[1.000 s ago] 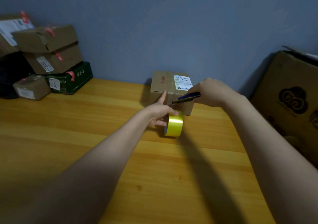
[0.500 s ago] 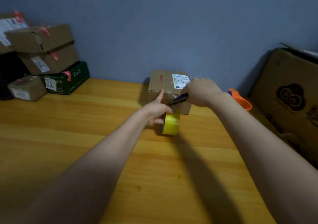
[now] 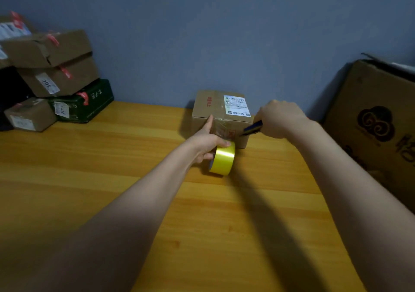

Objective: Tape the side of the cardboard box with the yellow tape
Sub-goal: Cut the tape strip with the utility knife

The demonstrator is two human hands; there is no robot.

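A small cardboard box [image 3: 208, 110] with a white shipping label stands on the wooden table against the blue wall. A roll of yellow tape [image 3: 222, 161] stands on edge just in front of the box's near face. My left hand [image 3: 207, 142] grips the roll, its forefinger raised against the box's front. A glossy strip of tape runs up the near face. My right hand [image 3: 279, 119] sits at the box's right corner, closed around a dark blue cutter [image 3: 253, 128] whose tip points left at the front face.
Several stacked parcels [image 3: 52, 66] and a green box [image 3: 87, 102] sit at the table's [image 3: 112, 179] far left. A large cardboard carton [image 3: 377, 121] with a cloud logo stands at the right edge.
My right hand has drawn the cutter from the middle of the box's front back to its right corner. My left hand and the tape roll stayed in place.
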